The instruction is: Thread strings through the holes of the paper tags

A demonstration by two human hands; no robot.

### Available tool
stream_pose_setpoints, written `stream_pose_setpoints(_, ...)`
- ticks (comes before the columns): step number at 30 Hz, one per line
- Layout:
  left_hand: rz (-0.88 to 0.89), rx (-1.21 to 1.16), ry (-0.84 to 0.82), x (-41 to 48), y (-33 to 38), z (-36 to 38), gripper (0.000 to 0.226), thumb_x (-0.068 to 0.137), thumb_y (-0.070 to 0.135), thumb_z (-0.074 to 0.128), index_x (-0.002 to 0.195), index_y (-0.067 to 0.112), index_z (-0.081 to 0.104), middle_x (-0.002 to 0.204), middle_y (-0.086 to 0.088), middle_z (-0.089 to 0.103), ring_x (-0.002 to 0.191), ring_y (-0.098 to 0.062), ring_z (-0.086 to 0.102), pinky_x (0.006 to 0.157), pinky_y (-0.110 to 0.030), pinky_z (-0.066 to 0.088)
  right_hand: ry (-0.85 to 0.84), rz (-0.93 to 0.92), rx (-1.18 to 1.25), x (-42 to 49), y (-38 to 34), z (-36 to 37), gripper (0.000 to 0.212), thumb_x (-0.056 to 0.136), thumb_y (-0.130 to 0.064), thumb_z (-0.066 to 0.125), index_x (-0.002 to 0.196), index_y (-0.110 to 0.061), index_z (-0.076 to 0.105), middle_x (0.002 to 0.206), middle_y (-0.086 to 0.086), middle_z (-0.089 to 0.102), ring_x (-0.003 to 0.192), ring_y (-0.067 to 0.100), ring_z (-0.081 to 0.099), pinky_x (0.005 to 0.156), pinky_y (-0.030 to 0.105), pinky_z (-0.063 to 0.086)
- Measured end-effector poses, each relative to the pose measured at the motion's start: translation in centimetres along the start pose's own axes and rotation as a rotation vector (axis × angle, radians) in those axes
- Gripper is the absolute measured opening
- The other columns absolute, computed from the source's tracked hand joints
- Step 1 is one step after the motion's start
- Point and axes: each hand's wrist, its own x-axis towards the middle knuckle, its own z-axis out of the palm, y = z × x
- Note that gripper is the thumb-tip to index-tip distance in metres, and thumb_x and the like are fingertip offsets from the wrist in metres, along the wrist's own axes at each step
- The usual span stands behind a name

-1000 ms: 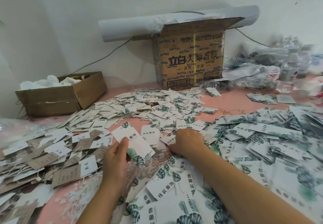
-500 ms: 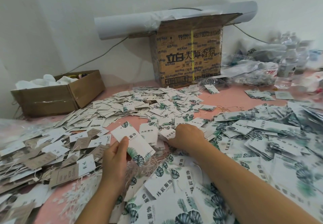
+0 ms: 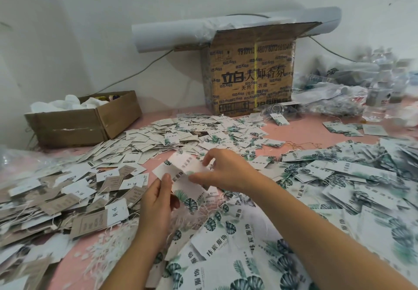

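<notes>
On a pink tabletop (image 3: 300, 131) buried in clothing hang tags, my remote view through the head camera shows two bare hands meeting over the heap. The left hand (image 3: 156, 201) pinches a large leaf-print tag (image 3: 181, 188) by its near edge, thumb on top and fingers curled beneath. The tag is lifted clear of the pile, and its black lettering appears to read "伟宸服饰". The right hand (image 3: 228, 169) pinches a smaller white tag (image 3: 184, 162) between thumb and forefinger, laid against the large tag's far end; motion blur hides its print.

More big "伟宸服饰" tags (image 3: 217, 248) lie in the near foreground. Brown kraft tags (image 3: 89, 223) spread to the left, their print too small for me to read. A loose tangle of white strings (image 3: 108, 246) lies just left of the left forearm.

Against the wall stands a carton (image 3: 251, 79) marked "立白" in bold, with "香氛", "天然" and "衣液" beside and below, plus a barcode. A white paper roll (image 3: 172, 34) lies across its top. An open cardboard box (image 3: 83, 124) of white material sits far left, and blurred plastic bottles (image 3: 376, 99) stand far right.

Half a second ago the right hand lay knuckles-up in the small tags beyond. It has since lifted one and carried it back to the large tag, which the left hand has not let go.
</notes>
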Motion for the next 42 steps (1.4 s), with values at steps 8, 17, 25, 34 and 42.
stream_pose_setpoints(8, 0.078, 0.018, -0.015, 0.0, 0.5, 0.4, 0.03, 0.091, 0.032, 0.053, 0.074, 0.007, 0.056, 0.047, 0.004, 0.058, 0.042, 0.001, 0.05, 0.042, -0.009, 0.039, -0.136, -0.101, -0.16, -0.9, -1.7, 0.2, 0.042, 0.083, -0.05, 0.059, 0.105, -0.015, 0.048, 0.075, -0.009, 0.048, 0.067, 0.009, 0.047, 0.053, 0.025, 0.036)
stream_pose_setpoints(17, 0.119, -0.06, -0.073, -0.3, 1.4, 0.5, 0.01, 0.088, 0.029, 0.058, 0.085, 0.022, 0.065, 0.068, -0.003, 0.066, 0.056, -0.007, 0.057, 0.049, -0.02, 0.046, -0.124, -0.179, 0.298, -1.0, -2.6, -2.2, 0.023, 0.085, -0.004, 0.062, 0.073, -0.021, 0.053, 0.057, -0.011, 0.063, 0.045, -0.005, 0.05, 0.049, 0.009, 0.039)
stream_pose_setpoints(25, 0.283, -0.018, -0.059, -0.6, 2.4, 0.6, 0.048, 0.074, 0.052, 0.055, 0.079, 0.005, 0.061, 0.057, -0.006, 0.052, 0.051, -0.009, 0.044, 0.046, -0.023, 0.038, 0.05, -0.212, 0.348, -1.3, -3.2, -2.6, 0.02, 0.082, -0.003, 0.066, 0.073, -0.02, 0.062, 0.07, 0.0, 0.071, 0.051, -0.003, 0.058, 0.052, 0.008, 0.044)
stream_pose_setpoints(34, 0.294, -0.051, -0.071, -0.8, 2.8, 0.7, 0.018, 0.079, 0.042, 0.056, 0.081, 0.025, 0.061, 0.057, 0.002, 0.056, 0.048, -0.004, 0.046, 0.043, -0.018, 0.04, 0.128, -0.219, 0.143, -1.8, -3.8, -3.0, 0.015, 0.083, -0.015, 0.066, 0.072, -0.025, 0.063, 0.043, -0.014, 0.046, 0.04, -0.003, 0.042, 0.043, 0.01, 0.031)
stream_pose_setpoints(42, 0.345, -0.019, -0.078, -1.0, 3.2, 0.8, 0.01, 0.081, 0.042, 0.055, 0.077, 0.035, 0.06, 0.05, 0.002, 0.046, 0.044, -0.005, 0.039, 0.041, -0.018, 0.037, 0.116, -0.227, 0.025, -2.0, -4.3, -2.8, 0.014, 0.083, -0.017, 0.064, 0.072, -0.027, 0.063, 0.04, -0.031, 0.045, 0.043, -0.008, 0.045, 0.045, 0.016, 0.028)
